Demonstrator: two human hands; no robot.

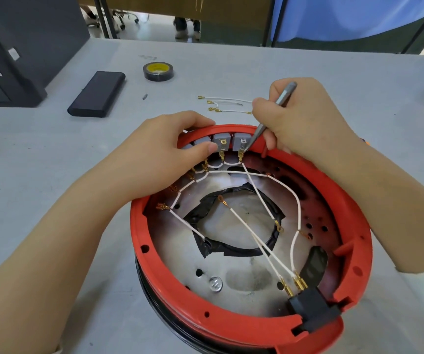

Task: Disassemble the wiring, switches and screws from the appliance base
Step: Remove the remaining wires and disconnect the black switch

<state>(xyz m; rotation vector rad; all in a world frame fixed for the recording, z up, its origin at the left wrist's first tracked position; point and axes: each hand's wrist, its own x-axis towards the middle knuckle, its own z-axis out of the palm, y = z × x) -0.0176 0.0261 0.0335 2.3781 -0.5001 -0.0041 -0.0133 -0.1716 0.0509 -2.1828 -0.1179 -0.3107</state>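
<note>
The round red appliance base (154, 272) lies open side up on the grey table. A row of grey switches (222, 142) sits along its far rim, joined by short white wires with brass terminals. Long white wires (259, 200) cross the metal floor to a black socket (313, 309) at the near rim. My left hand (165, 154) grips the far rim, thumb against a switch. My right hand (305, 118) holds grey tweezers (262, 129), their tip at the terminal of the rightmost switch (241, 144). A screw (215, 284) sits in the floor.
Several loose white wires (227, 104) lie on the table behind the base. Farther back are a roll of black tape (158, 71), a flat black block (97, 94), a small loose bit (144, 96) and, far left, a black computer case (6, 54).
</note>
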